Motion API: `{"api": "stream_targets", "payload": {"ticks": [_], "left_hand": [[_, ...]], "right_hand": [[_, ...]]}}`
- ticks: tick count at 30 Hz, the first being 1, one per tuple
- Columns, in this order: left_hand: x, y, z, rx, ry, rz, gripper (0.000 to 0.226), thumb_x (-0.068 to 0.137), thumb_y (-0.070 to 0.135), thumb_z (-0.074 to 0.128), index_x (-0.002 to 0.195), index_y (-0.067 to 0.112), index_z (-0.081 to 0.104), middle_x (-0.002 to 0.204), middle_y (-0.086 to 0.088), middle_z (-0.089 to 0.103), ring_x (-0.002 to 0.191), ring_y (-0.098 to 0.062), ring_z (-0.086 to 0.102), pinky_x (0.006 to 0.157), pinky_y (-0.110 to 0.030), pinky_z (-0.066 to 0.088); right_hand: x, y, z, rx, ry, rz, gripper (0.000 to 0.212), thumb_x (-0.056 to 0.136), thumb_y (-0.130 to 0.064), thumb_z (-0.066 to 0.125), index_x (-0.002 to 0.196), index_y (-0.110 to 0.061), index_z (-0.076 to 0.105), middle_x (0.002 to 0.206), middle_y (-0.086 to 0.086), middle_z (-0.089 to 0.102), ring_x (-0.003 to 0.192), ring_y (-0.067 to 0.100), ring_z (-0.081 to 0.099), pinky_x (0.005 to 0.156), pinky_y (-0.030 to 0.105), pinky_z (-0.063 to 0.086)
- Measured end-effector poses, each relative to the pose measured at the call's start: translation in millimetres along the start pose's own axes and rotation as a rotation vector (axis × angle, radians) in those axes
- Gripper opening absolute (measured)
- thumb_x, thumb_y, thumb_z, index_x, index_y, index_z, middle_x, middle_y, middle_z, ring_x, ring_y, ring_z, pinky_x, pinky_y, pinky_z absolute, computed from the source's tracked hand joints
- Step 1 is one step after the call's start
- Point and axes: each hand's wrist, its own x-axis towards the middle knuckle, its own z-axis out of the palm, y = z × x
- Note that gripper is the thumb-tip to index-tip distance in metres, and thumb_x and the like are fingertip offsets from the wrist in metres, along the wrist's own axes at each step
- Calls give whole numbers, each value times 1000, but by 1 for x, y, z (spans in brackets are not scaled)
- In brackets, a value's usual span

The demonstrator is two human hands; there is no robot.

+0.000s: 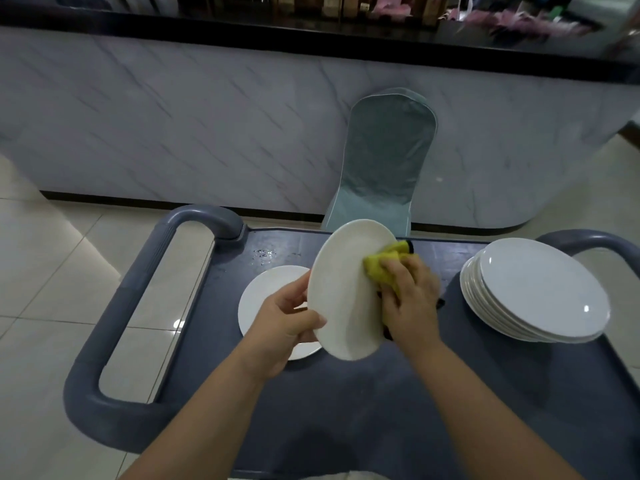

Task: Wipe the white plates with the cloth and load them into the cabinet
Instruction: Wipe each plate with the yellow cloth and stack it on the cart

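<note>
Fingers of the left hand grip the 8 o'clock rim of a tilted white plate, held above the centre of the cart. Right hand fingers curl around the yellow cloth, pressing it on the plate face at 2 o'clock. One flat plate lies at 9 o'clock; a plate stack sits at 3 o'clock.

Flat plate partly behind held plate; cloth partly under right hand.
</note>
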Motion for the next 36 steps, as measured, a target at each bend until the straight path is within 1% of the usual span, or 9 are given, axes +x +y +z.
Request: {"api": "stream_targets", "payload": {"ticks": [6, 9, 12, 17, 20, 26, 29, 33, 36], "left_hand": [[0, 7, -2, 8, 50, 26, 51, 72, 2, 60, 112, 31, 72, 112, -6, 71, 94, -22, 68, 78, -49, 59], [-2, 9, -15, 159, 178, 92, 38, 86, 3, 64, 103, 35, 74, 104, 3, 74, 91, -15, 69, 74, -38, 61], [0, 15, -17, 301, 405, 230, 22, 96, 17, 59, 91, 31, 75, 81, 7, 74, 72, -3, 64, 61, -18, 53], [10, 18, 10, 1050, 434, 569, 22, 91, 30, 55, 87, 17, 72, 73, 2, 68, 69, -21, 60, 60, -28, 36], [14, 26, 17, 1248, 324, 865, 23, 83, 17, 51, 80, 7, 72, 67, -7, 67, 61, -30, 62, 58, -28, 33], [-2, 36, 7, 584, 577, 660, 16, 87, 28, 62, 73, 34, 69, 73, 21, 67, 67, 1, 59, 62, -12, 44], [-3, 36, 8, 688, 467, 698, 11, 85, 26, 63, 79, 28, 71, 72, 11, 69, 67, -8, 62, 63, -23, 48], [1, 34, 23, 1160, 320, 971, 23, 84, 19, 55, 79, 10, 76, 68, -2, 70, 62, -25, 64, 60, -32, 46], [-2, 39, 19, 735, 496, 731, 15, 85, 26, 65, 73, 26, 73, 69, 20, 69, 65, 1, 62, 63, -16, 46]], "right_hand": [[-46, -21, 10, 46, -127, -368, 34, 89, -19, 60, 120, -31, 57, 128, 6, 50, 105, 27, 45, 96, 32, 35], [-50, 23, -13, 57, -65, -199, 41, 75, 7, 64, 110, -15, 68, 111, 11, 62, 91, 39, 59, 83, 40, 46], [-27, 38, -41, 218, 67, -11, 42, 81, -4, 59, 118, -23, 61, 114, -2, 60, 99, 29, 58, 87, 53, 46], [17, -21, -60, 311, -106, -221, 73, 77, -37, 69, 141, -45, 35, 139, -5, 39, 129, 10, 38, 109, 24, 31], [34, -51, -48, 100, -261, -443, 69, 69, -45, 75, 133, -38, 49, 130, -9, 51, 119, 17, 47, 103, 31, 34], [-9, -12, -41, 580, 1, 136, 37, 69, -36, 83, 94, -53, 62, 92, -26, 68, 83, -5, 64, 66, 9, 49], [-7, -23, -45, 524, 8, 86, 29, 68, -37, 80, 90, -47, 64, 88, -23, 69, 78, -3, 63, 64, 10, 48], [17, -52, -47, 171, -91, -374, 18, 77, -38, 67, 94, -34, 65, 91, -14, 67, 84, 11, 62, 72, 28, 50], [8, -43, -51, 506, -7, 17, 24, 77, -34, 81, 92, -42, 64, 89, -21, 68, 82, 0, 62, 70, 20, 49]]}}
